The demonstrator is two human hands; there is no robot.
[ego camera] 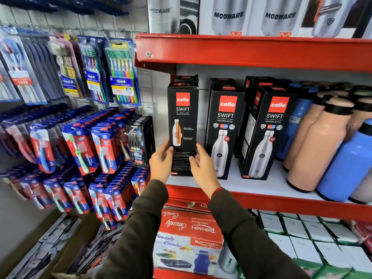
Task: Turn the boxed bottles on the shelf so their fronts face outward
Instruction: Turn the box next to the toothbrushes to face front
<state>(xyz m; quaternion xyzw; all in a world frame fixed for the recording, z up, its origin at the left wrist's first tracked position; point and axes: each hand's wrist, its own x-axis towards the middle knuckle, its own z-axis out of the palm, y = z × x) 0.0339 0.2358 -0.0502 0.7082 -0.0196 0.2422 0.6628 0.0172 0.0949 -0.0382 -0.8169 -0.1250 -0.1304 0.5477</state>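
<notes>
Three black Cello Swift bottle boxes stand upright on the white shelf (261,186) with its red front edge. The leftmost box (182,117) shows a side panel with a small cutaway bottle picture and fine print. My left hand (161,162) grips its lower left edge and my right hand (203,166) presses its lower right edge. The middle box (225,129) and the right box (267,133) show their fronts with a large steel bottle picture. More black boxes stand behind them, mostly hidden.
Loose peach bottles (318,146) and blue bottles (350,160) crowd the shelf's right end. Toothbrush packs (120,73) hang on the wall panel at left. Modware boxes (229,15) sit on the red shelf above. Red combo boxes (189,238) and white boxes fill the shelf below.
</notes>
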